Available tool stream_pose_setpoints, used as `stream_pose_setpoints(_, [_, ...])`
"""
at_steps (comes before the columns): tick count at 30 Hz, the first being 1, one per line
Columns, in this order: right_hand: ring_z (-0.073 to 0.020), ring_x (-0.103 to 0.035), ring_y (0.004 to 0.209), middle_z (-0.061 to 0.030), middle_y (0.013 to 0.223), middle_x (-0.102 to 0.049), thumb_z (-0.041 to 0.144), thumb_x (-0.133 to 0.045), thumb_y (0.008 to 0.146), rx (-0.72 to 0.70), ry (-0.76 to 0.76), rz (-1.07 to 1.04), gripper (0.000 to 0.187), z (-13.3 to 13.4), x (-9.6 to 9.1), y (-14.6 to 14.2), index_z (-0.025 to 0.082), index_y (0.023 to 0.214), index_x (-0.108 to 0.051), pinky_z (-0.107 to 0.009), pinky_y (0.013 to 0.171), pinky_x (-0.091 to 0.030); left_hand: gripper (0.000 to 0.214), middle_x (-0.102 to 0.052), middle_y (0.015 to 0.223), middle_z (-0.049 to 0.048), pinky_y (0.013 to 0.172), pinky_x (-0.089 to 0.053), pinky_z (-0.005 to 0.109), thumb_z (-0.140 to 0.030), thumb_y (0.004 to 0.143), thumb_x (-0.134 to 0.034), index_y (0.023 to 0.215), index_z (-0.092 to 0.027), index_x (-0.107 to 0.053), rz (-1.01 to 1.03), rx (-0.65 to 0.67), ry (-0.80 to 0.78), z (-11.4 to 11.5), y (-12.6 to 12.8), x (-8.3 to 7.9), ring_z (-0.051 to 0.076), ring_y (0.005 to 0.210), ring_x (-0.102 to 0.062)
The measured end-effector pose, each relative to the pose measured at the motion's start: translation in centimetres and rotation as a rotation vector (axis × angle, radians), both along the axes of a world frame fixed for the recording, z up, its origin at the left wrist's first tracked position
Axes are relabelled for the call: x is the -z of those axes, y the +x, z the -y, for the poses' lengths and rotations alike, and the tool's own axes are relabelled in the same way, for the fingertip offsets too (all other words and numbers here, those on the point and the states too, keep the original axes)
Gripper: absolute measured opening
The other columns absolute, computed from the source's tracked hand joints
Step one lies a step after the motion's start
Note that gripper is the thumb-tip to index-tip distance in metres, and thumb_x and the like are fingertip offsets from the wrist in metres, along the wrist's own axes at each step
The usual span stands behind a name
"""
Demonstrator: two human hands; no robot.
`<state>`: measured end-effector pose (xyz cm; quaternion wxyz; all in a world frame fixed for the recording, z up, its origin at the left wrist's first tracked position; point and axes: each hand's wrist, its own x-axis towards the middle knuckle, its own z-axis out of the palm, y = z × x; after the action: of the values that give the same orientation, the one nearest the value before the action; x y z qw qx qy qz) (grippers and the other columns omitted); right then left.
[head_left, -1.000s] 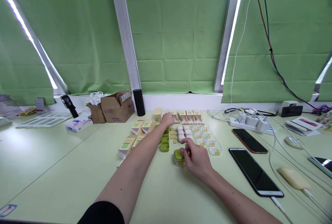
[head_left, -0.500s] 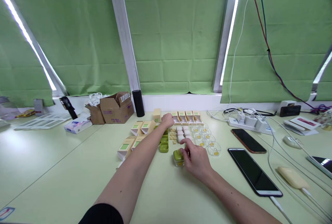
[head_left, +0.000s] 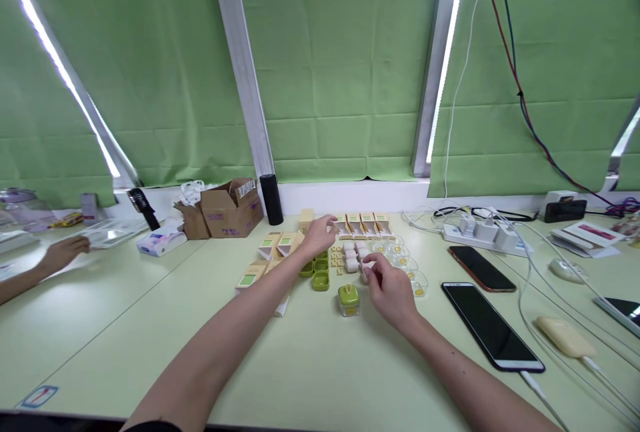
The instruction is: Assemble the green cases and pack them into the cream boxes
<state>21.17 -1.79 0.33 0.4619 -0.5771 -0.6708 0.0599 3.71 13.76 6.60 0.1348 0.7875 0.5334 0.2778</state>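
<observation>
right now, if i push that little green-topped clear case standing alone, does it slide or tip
The green-topped case looks small, squat and plastic, so probably light; on the smooth table it would likely slide rather than tip. The green top seems to sit on a clear base, so lifting by the top might separate them.

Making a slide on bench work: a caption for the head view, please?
Left hand at a row of cartons, right hand at white pieces, beside a green-lidded case on the table.
</observation>
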Motion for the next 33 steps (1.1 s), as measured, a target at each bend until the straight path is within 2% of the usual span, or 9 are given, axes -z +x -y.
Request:
stream_pose_setpoints(3, [-0.0184, -0.061, 0.058, 0.0026, 0.068, -0.069, 0.028, -0.045, 0.097, -0.008, -0.012, -0.073, 0.019, -0.2, -0.1, 0.2, 0.024, 0.105, -0.061, -0.027, 0.060, -0.036, 0.036, -0.076, 0.124, 0.0065, 0.112, -0.045, 0.039, -0.023, 0.096, -0.057, 0.131, -0.025, -0.068, 0.027, 0.071, 0.024, 4.5, -1.3, 0.1, 0.026, 0.127, -0.063])
stream_pose_setpoints(7, [-0.0191, -0.061, 0.059, 0.0024, 0.067, -0.069, 0.029, -0.046, 0.096, -0.039, -0.031, -0.085, 0.018, -0.2, 0.3, 0.0, 0.025, 0.102, -0.062, -0.027, 0.060, -0.037, 0.030, -0.072, 0.123, 0.0091, 0.109, -0.045, 0.047, -0.031, 0.093, -0.061, 0.119, -0.028, -0.075, 0.002, 0.159, 0.031, 9.9, -2.7, 1.0, 0.033, 0.128, -0.057])
stream_pose_setpoints(12, [-0.0193, -0.063, 0.058, 0.0024, 0.066, -0.068, 0.030, -0.046, 0.096, -0.047, -0.043, -0.068, 0.019, -0.3, 0.8, -0.1, 0.025, 0.102, -0.063, -0.027, 0.060, -0.039, 0.042, -0.071, 0.122, 0.0078, 0.102, -0.046, 0.047, -0.037, 0.084, -0.073, 0.126, -0.033, -0.070, -0.024, 0.339, 0.014, 13.5, -3.1, 1.9, 0.035, 0.124, -0.054])
stream_pose_setpoints(14, [-0.0192, -0.062, 0.058, 0.0026, 0.065, -0.067, 0.030, -0.046, 0.096, -0.046, -0.053, -0.067, 0.018, -0.3, 0.9, -0.1, 0.025, 0.101, -0.063, -0.027, 0.060, -0.039, 0.051, -0.072, 0.117, 0.0081, 0.099, -0.045, 0.046, -0.038, 0.081, -0.077, 0.131, -0.033, -0.067, -0.025, 0.382, 0.019, 14.1, -3.0, 2.2, 0.035, 0.119, -0.054])
stream_pose_setpoints(17, [-0.0187, -0.062, 0.059, 0.0021, 0.068, -0.067, 0.030, -0.047, 0.095, -0.062, -0.063, -0.088, 0.017, -0.4, 1.1, -0.1, 0.025, 0.101, -0.062, -0.027, 0.059, -0.040, 0.055, -0.070, 0.113, 0.0094, 0.098, -0.045, 0.046, -0.038, 0.078, -0.081, 0.129, -0.030, -0.065, -0.021, 0.362, 0.033, 14.5, -3.0, 2.9, 0.034, 0.113, -0.054])
stream_pose_setpoints(25, [-0.0159, -0.062, 0.063, -0.0019, 0.088, -0.072, 0.026, -0.053, 0.088, -0.166, -0.074, -0.147, 0.015, -0.2, 1.1, -0.7, 0.022, 0.101, -0.061, -0.027, 0.059, -0.045, 0.035, -0.062, 0.116, 0.0102, 0.101, -0.047, 0.047, -0.032, 0.081, -0.077, 0.114, -0.026, -0.069, 0.091, 0.305, -0.011, 13.9, -3.7, 4.6, 0.032, 0.114, -0.055])
stream_pose_setpoints(29, [-0.0147, -0.062, 0.062, -0.0056, 0.099, -0.073, 0.035, -0.057, 0.091, -0.227, -0.116, -0.280, 0.020, -0.1, 0.9, -0.9, 0.021, 0.103, -0.064, -0.028, 0.056, -0.049, 0.037, -0.062, 0.115, 0.0101, 0.103, -0.050, 0.047, -0.035, 0.083, -0.076, 0.118, -0.024, -0.070, 0.233, 0.236, -0.008, 12.9, -3.9, 5.2, 0.030, 0.115, -0.060])
stream_pose_setpoints(33, [-0.0203, -0.068, 0.077, -0.0101, 0.107, -0.072, 0.050, -0.067, 0.088, -0.362, -0.208, -0.526, 0.036, -0.3, 1.0, -1.3, 0.020, 0.107, -0.067, -0.027, 0.050, -0.053, 0.036, -0.064, 0.114, 0.0102, 0.100, -0.055, 0.044, -0.043, 0.085, -0.077, 0.114, -0.022, -0.070, 0.400, 0.213, 0.019, 12.2, -4.0, 5.3, 0.027, 0.109, -0.066])
